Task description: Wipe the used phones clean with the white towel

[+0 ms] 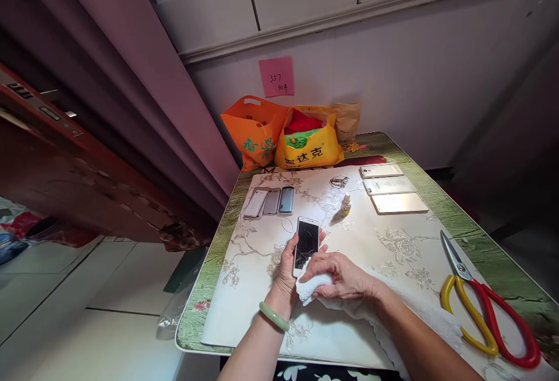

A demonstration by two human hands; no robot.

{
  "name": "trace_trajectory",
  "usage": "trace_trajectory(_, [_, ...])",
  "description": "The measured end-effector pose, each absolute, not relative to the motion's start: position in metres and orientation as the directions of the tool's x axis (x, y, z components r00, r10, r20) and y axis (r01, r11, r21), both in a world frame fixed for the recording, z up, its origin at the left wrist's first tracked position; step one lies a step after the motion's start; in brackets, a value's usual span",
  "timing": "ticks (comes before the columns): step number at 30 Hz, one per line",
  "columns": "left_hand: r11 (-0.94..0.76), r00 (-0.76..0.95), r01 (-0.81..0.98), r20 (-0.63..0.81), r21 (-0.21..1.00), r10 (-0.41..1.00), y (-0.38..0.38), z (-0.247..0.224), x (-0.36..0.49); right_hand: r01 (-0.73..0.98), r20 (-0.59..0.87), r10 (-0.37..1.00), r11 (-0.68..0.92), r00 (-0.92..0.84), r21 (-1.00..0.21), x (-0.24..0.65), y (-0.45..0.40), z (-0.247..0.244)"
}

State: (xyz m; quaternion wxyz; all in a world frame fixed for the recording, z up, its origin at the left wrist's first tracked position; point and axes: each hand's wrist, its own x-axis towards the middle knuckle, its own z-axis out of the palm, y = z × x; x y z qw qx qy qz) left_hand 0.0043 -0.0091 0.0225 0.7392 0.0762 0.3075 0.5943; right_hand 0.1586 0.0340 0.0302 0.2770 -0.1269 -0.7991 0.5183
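Observation:
A white smartphone with a dark, streaked or cracked-looking screen is held upright and tilted in my left hand, fingers wrapped behind it and thumb along its left edge. My right hand is closed on a white cloth, bunched against the phone's lower end. The rest of the cloth trails under my right forearm toward the front edge. Just beyond the phone stands a small white dropper bottle. Several phones lie about, among them a blue-grey one at left and a gold one at right.
Large scissors with red and yellow handles lie at the right. An orange bag and a yellow bag stand at the back by the wall. A thin, coiled item rests on the floral sheet covering the table.

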Motion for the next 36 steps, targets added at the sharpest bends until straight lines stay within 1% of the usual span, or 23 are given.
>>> trace_trajectory(2, [0.305, 0.122, -0.833, -0.383, 0.462, 0.916, -0.004, 0.020, 0.005, -0.074, 0.262, 0.539, 0.345, -0.801, -0.936, 0.163, 0.038, 0.030])
trace_trajectory(4, [0.341, 0.161, -0.834, -0.401, 0.433, 0.902, 0.003, 0.017, 0.004, -0.026, 0.217, 0.662, 0.287, -0.717, -0.958, 0.166, 0.045, 0.026])
trace_trajectory(6, [0.365, 0.180, -0.837, -0.424, 0.407, 0.887, 0.007, 0.014, 0.002, 0.064, 0.217, 0.809, 0.299, -0.546, -0.952, 0.167, 0.050, 0.020])
trace_trajectory(8, [0.399, 0.196, -0.826, -0.462, 0.397, 0.865, 0.007, 0.011, 0.001, 0.177, 0.255, 0.919, 0.316, -0.301, -0.932, 0.167, 0.054, 0.015])
trace_trajectory(10, [0.453, 0.231, -0.796, -0.490, 0.401, 0.840, 0.005, 0.008, 0.001, 0.269, 0.274, 0.960, 0.281, -0.062, -0.921, 0.165, 0.054, 0.010])
trace_trajectory(11, [0.484, 0.259, -0.780, -0.498, 0.397, 0.827, 0.003, 0.006, 0.001, 0.296, 0.277, 0.961, 0.259, 0.020, -0.919, 0.163, 0.054, 0.009])
trace_trajectory(12, [0.505, 0.282, -0.769, -0.501, 0.392, 0.818, 0.002, 0.005, 0.001, 0.313, 0.283, 0.958, 0.253, 0.055, -0.916, 0.162, 0.053, 0.008])
trace_trajectory(13, [0.511, 0.292, -0.769, -0.499, 0.385, 0.816, 0.002, 0.004, 0.001, 0.316, 0.298, 0.954, 0.272, 0.037, -0.909, 0.160, 0.051, 0.007])
trace_trajectory(14, [0.503, 0.290, -0.777, -0.494, 0.379, 0.820, 0.002, 0.004, 0.002, 0.302, 0.322, 0.946, 0.314, -0.027, -0.900, 0.159, 0.049, 0.006])
trace_trajectory(17, [0.457, 0.254, -0.804, -0.475, 0.380, 0.842, 0.003, 0.007, 0.002, 0.165, 0.386, 0.858, 0.458, -0.339, -0.873, 0.155, 0.045, 0.008])
trace_trajectory(19, [0.445, 0.250, -0.800, -0.452, 0.402, 0.856, 0.003, 0.010, 0.002, 0.042, 0.378, 0.748, 0.475, -0.546, -0.879, 0.155, 0.042, 0.013])
trace_trajectory(20, [0.441, 0.252, -0.796, -0.436, 0.414, 0.864, 0.002, 0.012, 0.002, -0.008, 0.350, 0.685, 0.449, -0.639, -0.893, 0.156, 0.042, 0.015])
trace_trajectory(22, [0.418, 0.238, -0.798, -0.410, 0.434, 0.881, 0.002, 0.015, 0.003, -0.065, 0.263, 0.573, 0.342, -0.776, -0.938, 0.159, 0.042, 0.020])
trace_trajectory(23, [0.406, 0.227, -0.801, -0.404, 0.440, 0.886, 0.002, 0.016, 0.003, -0.062, 0.209, 0.546, 0.275, -0.811, -0.959, 0.162, 0.042, 0.022])
trace_trajectory(24, [0.401, 0.221, -0.803, -0.404, 0.442, 0.888, 0.002, 0.017, 0.004, -0.041, 0.156, 0.553, 0.214, -0.819, -0.976, 0.164, 0.043, 0.023])
trace_trajectory(26, [0.412, 0.224, -0.802, -0.421, 0.433, 0.879, 0.003, 0.018, 0.004, 0.032, 0.076, 0.670, 0.147, -0.738, -0.989, 0.166, 0.046, 0.022])
trace_trajectory(27, [0.424, 0.231, -0.801, -0.434, 0.424, 0.871, 0.004, 0.018, 0.005, 0.075, 0.064, 0.759, 0.147, -0.648, -0.986, 0.167, 0.048, 0.021])
trace_trajectory(29, [0.444, 0.236, -0.797, -0.465, 0.410, 0.853, 0.004, 0.018, 0.005, 0.166, 0.100, 0.918, 0.175, -0.384, -0.970, 0.167, 0.052, 0.017])
trace_trajectory(30, [0.453, 0.235, -0.791, -0.480, 0.411, 0.845, 0.003, 0.018, 0.005, 0.209, 0.135, 0.963, 0.186, -0.235, -0.960, 0.167, 0.054, 0.015])
trace_trajectory(32, [0.492, 0.260, -0.761, -0.497, 0.422, 0.828, 0.002, 0.017, 0.006, 0.274, 0.199, 0.980, 0.191, 0.000, -0.942, 0.166, 0.055, 0.012])
trace_trajectory(33, [0.519, 0.285, -0.741, -0.500, 0.426, 0.818, 0.001, 0.017, 0.006, 0.294, 0.227, 0.972, 0.202, 0.054, -0.934, 0.165, 0.055, 0.011])
trace_trajectory(34, [0.542, 0.311, -0.724, -0.499, 0.427, 0.809, 0.000, 0.016, 0.007, 0.303, 0.260, 0.964, 0.233, 0.052, -0.924, 0.165, 0.054, 0.010])
trace_trajectory(36, [0.557, 0.338, -0.716, -0.489, 0.421, 0.804, -0.001, 0.015, 0.007, 0.271, 0.333, 0.938, 0.347, -0.098, -0.898, 0.162, 0.051, 0.010])
